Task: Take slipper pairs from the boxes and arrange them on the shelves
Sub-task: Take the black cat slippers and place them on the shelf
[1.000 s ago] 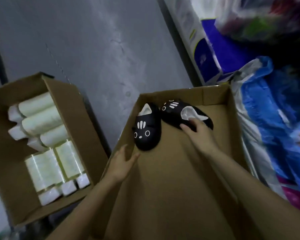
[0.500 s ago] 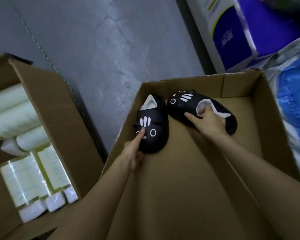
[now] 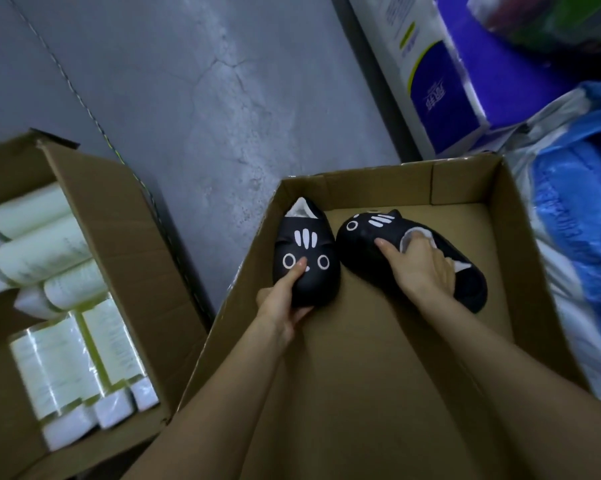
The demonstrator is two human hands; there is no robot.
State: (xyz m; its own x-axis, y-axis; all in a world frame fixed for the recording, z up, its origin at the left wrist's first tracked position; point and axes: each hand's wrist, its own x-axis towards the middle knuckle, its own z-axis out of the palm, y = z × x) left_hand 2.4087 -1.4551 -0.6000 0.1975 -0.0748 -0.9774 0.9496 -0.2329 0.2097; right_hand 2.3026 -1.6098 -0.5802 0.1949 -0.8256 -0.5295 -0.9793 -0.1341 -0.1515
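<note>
From the head camera, an open cardboard box [image 3: 465, 183] sits on a grey concrete floor [image 3: 205, 98], and a pair of black cat-face slippers lies at its far end, on the bare cardboard bottom. The left slipper [image 3: 307, 237] lies against the box's left wall with its toe towards the person, showing white ring eyes and three white stripes. The left hand [image 3: 285, 301] grips its toe, with the thumb pressed on top between the eyes and the other fingers curled beneath the front edge. Just beside it, the right slipper [image 3: 359, 237] lies at an angle, its face turned towards the far wall and its heel towards the box's right side. The right hand [image 3: 420, 268] clasps it from above, one finger stretched along the upper and the others hooked into the white-lined opening. To the left, well apart, a second cardboard box [image 3: 119, 216] holds pale plastic-wrapped rolls [image 3: 35, 244]. Beyond the far right corner stands a blue and white carton [image 3: 430, 95], and a blue plastic bag [image 3: 569, 220] bulges against the slipper box's right wall.
</note>
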